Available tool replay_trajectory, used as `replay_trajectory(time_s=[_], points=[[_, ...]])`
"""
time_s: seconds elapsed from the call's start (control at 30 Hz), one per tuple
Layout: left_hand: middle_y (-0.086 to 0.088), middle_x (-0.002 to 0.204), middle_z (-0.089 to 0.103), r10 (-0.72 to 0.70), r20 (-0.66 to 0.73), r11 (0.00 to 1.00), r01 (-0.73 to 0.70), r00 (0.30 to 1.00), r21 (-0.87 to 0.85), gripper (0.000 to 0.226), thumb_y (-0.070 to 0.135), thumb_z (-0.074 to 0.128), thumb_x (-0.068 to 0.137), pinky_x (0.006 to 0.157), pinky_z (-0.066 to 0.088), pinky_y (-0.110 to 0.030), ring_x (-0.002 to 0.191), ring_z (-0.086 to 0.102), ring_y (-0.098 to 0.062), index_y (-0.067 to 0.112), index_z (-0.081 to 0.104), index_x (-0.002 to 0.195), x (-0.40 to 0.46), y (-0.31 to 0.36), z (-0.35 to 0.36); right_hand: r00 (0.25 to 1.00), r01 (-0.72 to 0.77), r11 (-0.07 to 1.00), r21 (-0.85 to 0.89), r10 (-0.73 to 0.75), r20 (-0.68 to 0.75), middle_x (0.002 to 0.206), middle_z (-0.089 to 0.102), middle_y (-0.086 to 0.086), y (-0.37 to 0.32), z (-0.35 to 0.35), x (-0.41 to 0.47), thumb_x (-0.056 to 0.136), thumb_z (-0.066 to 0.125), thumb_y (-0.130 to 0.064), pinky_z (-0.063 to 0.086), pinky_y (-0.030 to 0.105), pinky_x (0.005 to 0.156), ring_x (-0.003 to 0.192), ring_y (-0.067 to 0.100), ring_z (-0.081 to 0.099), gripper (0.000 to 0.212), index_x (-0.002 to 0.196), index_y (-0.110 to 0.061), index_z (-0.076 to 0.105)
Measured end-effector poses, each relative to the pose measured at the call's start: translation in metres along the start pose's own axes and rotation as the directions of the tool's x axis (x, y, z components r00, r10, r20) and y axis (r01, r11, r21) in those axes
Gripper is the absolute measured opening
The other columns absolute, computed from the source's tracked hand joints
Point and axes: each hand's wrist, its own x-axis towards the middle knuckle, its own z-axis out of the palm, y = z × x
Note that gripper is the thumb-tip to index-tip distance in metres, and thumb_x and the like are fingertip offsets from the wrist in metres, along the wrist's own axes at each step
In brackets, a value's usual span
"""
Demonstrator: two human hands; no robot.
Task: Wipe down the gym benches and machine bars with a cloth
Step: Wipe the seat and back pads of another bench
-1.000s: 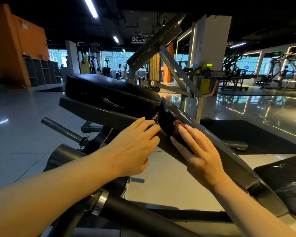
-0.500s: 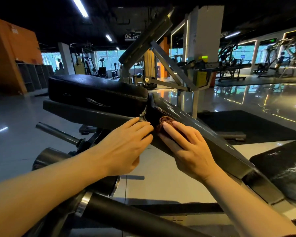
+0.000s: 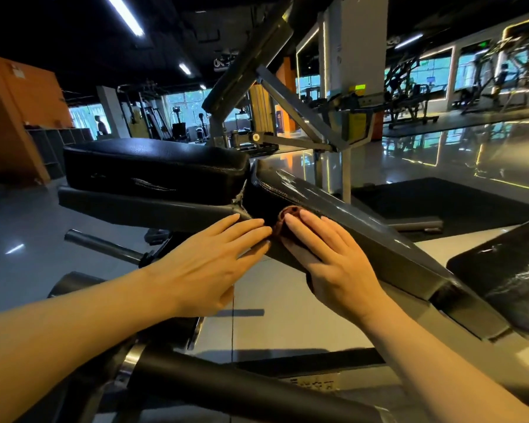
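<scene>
Two hands at the joint between the pads. My right hand (image 3: 333, 264) presses a brown cloth (image 3: 283, 220) flat-fingered against the slanted pad (image 3: 333, 203); my left hand (image 3: 208, 264) rests fingers straight on the frame (image 3: 141, 209) under the flat pad (image 3: 153, 169).

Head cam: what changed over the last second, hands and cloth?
The right hand slid the dark red cloth up the slanted pad's side toward the seam beside the flat pad, ending next to the left hand's fingertips. Nothing was picked up or released. The left hand stayed flat on the frame under the flat pad; the right stayed flat on the cloth.
</scene>
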Motion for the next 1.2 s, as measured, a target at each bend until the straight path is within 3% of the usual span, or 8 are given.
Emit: replay_trajectory(time_s=[0.13,0.23,0.3,0.53,0.7,0.8,0.93,1.2], points=[[-0.014,0.141,0.050,0.057,-0.029,0.998,-0.057,0.998,0.004,0.086,0.037,0.083,0.056,0.106,0.028,-0.049,0.133,0.043,-0.030,0.012,0.055,0.133,0.005,0.000,-0.008,0.998,-0.052,0.998,-0.034,0.050,-0.046,0.144,0.044,0.010,0.023,-0.010,-0.052,0.105,0.036,-0.012,0.041,0.039,0.104,0.138,0.028,0.038,0.032,0.122,-0.012,0.064],[-0.011,0.155,0.029,0.098,0.044,0.995,-0.097,0.994,-0.019,0.086,0.040,0.074,0.075,0.112,0.004,-0.047,0.142,0.013,-0.026,0.015,0.031,0.145,0.010,0.005,-0.006,0.992,-0.115,0.992,-0.057,0.111,-0.065,0.144,0.048,0.013,0.025,-0.014,-0.064,0.104,0.036,-0.011,0.050,0.040,0.089,0.129,0.032,0.045,0.033,0.118,-0.011,0.067],[-0.010,0.158,0.019,0.088,0.036,0.995,-0.086,0.995,-0.043,0.085,0.044,0.070,0.080,0.111,-0.003,-0.043,0.141,0.001,-0.022,0.017,0.026,0.148,0.015,0.010,-0.003,0.981,-0.144,0.989,-0.011,0.142,-0.132,0.144,0.043,0.015,0.015,-0.013,-0.054,0.102,0.040,-0.007,0.048,0.040,0.097,0.129,0.033,0.044,0.030,0.128,-0.011,0.054],[-0.014,0.137,0.054,0.084,-0.015,0.996,-0.084,0.996,-0.005,0.096,0.049,0.086,0.052,0.105,0.029,-0.050,0.130,0.046,-0.029,0.012,0.049,0.132,0.023,0.011,-0.003,0.987,-0.161,0.987,-0.011,0.161,0.006,0.159,0.022,0.011,-0.014,-0.001,-0.015,0.088,0.061,-0.005,0.019,0.047,0.120,0.148,0.031,0.017,0.064,0.148,-0.012,0.038],[-0.014,0.143,0.046,0.098,-0.010,0.995,-0.098,0.995,0.012,0.094,0.045,0.084,0.054,0.106,0.026,-0.051,0.135,0.029,-0.027,0.012,0.051,0.136,0.029,0.011,0.003,0.993,-0.112,0.990,-0.088,0.114,0.019,0.155,0.031,0.010,0.005,-0.004,-0.045,0.105,0.033,-0.009,0.027,0.044,0.117,0.145,0.031,0.028,0.040,0.143,-0.013,0.045],[-0.012,0.159,0.010,0.133,0.096,0.991,-0.131,0.987,-0.018,0.090,0.043,0.066,0.081,0.112,-0.003,-0.049,0.143,-0.003,-0.027,0.017,0.014,0.149,0.034,0.025,0.002,0.992,-0.113,0.983,-0.148,0.120,0.043,0.148,0.042,0.011,0.024,-0.011,-0.075,0.108,0.021,-0.011,0.037,0.043,0.110,0.139,0.030,0.037,0.043,0.135,-0.010,0.055],[-0.005,0.153,-0.031,0.235,0.225,0.972,-0.224,0.946,-0.072,0.075,0.038,0.036,0.100,0.107,-0.026,-0.044,0.133,-0.037,-0.022,0.019,-0.024,0.140,0.050,0.045,0.004,0.985,-0.118,0.975,-0.187,0.138,0.100,0.150,0.039,0.014,0.041,-0.021,-0.116,0.105,0.026,-0.006,0.050,0.046,0.099,0.138,0.034,0.037,0.041,0.136,-0.010,0.053],[-0.009,0.160,-0.011,0.159,0.106,0.983,-0.147,0.982,-0.110,0.074,0.040,0.043,0.097,0.111,-0.019,-0.044,0.146,-0.017,-0.026,0.014,0.000,0.152,0.072,0.071,0.002,0.979,-0.192,0.978,-0.086,0.185,-0.085,0.144,0.032,0.020,0.031,-0.028,-0.082,0.090,0.062,-0.012,0.032,0.040,0.110,0.130,0.036,0.039,0.052,0.137,-0.011,0.040]])
